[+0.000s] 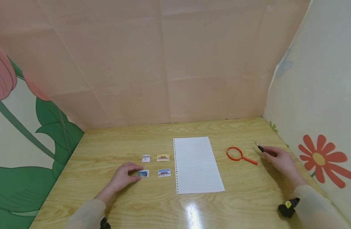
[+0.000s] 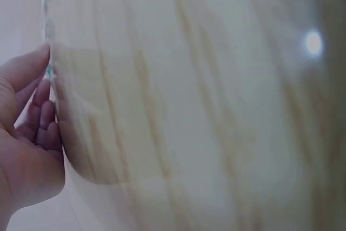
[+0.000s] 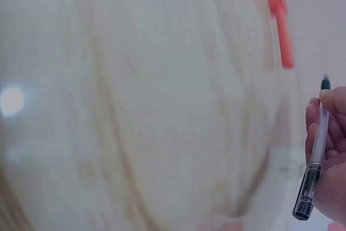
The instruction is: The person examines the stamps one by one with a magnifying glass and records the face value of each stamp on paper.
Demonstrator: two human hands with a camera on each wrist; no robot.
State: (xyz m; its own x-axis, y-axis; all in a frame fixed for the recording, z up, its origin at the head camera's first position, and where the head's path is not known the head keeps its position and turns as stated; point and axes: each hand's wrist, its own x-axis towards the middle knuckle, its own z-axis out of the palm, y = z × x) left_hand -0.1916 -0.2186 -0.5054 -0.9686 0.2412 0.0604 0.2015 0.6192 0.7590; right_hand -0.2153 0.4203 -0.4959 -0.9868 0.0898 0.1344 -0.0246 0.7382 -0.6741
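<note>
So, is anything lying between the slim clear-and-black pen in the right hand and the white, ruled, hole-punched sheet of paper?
Yes: a red, round-rimmed magnifying glass lies on the wood-grain table between the right hand, which holds the pen, and the sheet. It lies low, so the pen could probably pass over it.

High head view, low wrist views
</note>
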